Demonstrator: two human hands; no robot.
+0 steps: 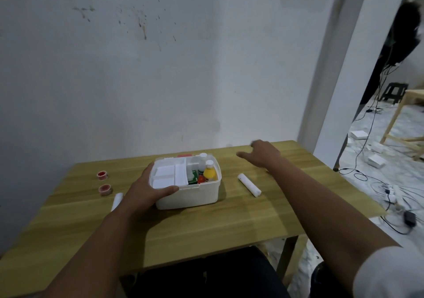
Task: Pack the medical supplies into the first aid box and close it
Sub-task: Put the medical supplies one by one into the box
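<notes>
A white first aid box (195, 194) stands open in the middle of the wooden table (206, 229). Inside it a white divided tray (168, 175) covers the left half, and bottles, one yellow (210, 173), stand in the right half. My left hand (146, 189) grips the box's near-left corner, thumb along the front rim. My right hand (261, 153) hovers open and blurred over the table, right of the box. A white bandage roll (249, 184) lies below that hand. Another white roll (117, 200) lies left of my left wrist. Two red tape rolls (101, 175) (105, 189) sit at the left.
A red-edged lid part (184, 156) shows behind the box. The wall runs right behind the table. To the right, the floor holds cables (378, 183), white boxes (376, 161), a black stool (393, 92) and a wooden frame (399, 123).
</notes>
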